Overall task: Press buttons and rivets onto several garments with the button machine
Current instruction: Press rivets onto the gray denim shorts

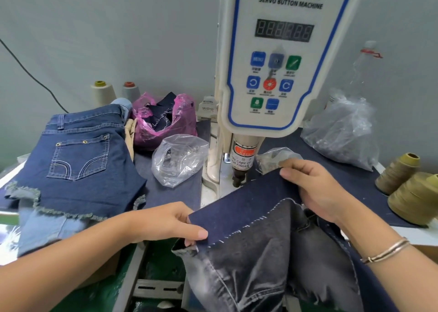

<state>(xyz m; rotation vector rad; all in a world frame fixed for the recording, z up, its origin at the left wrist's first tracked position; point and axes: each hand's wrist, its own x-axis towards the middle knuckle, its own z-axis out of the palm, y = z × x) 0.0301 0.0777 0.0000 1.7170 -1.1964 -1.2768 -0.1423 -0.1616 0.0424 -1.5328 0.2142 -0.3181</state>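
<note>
- Head view: a dark denim garment [256, 207] is held in front of the button machine [279, 58], with one folded edge raised towards the machine's press head [239, 169].
- Left hand [166, 221]: its grip is clamped on the near corner of the garment's folded edge, thumb on top and fingertips beneath the cloth.
- Right hand [315, 193]: its grip is clamped on the far corner of the same edge, fingers curled over the fold; a thin bracelet [386, 250] circles the wrist.
- The garment's paler reverse side, with white stitching along a seam, hangs below the hands over the front of the tabletop [177, 191].
- The machine's front panel carries a digit display [284, 30] and coloured buttons, under the label "SERVO BUTTON MACHINE".
- On the left of the tabletop lies a pair of blue denim shorts [80, 160], back pocket upward, with metal rivets showing at the pocket corners.
- A clear plastic bag [180, 157] of small metal parts sits between the shorts and the machine; a pink bag [163, 120] of dark fabric pieces lies behind it.
- A larger clear bag [343, 134] rests to the right of the machine.
- Two olive thread cones [410, 188] stand at the right edge; two pale cones [113, 93] stand by the wall behind the shorts.
</note>
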